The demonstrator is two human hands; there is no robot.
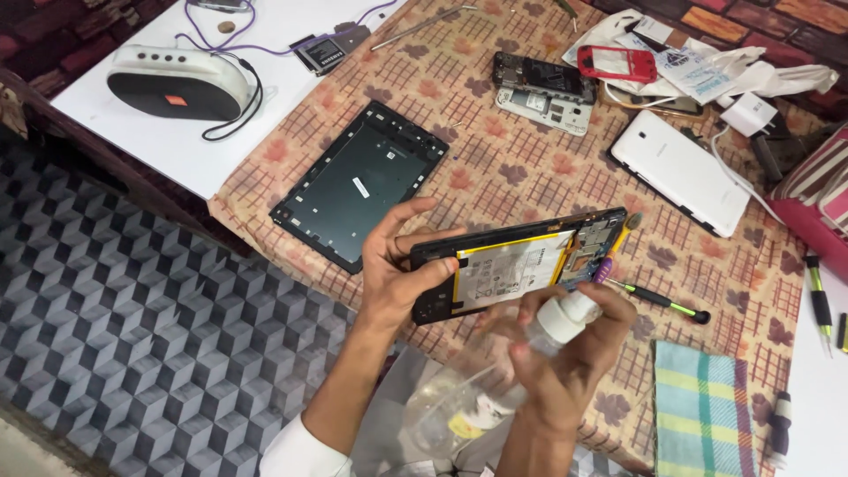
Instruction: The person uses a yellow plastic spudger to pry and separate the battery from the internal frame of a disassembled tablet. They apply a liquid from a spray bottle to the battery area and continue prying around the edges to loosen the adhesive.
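My left hand [402,269] grips the left end of an opened tablet [517,265], held tilted above the table with its pale battery and circuit board facing me. My right hand [565,349] holds a clear plastic spray bottle [495,380] with a white nozzle. The nozzle sits just below the tablet's lower edge, close to the battery. A thin tool with a purple and yellow handle [614,252] sticks out behind the tablet's right end.
On the patterned tablecloth lie a black tablet frame [358,181], a white tablet back cover [680,172], a dismantled phone [543,88], a red phone shell [618,64], a green-tipped screwdriver [662,302] and a checked cloth [707,411]. A speaker [177,84] rests on the white board at left.
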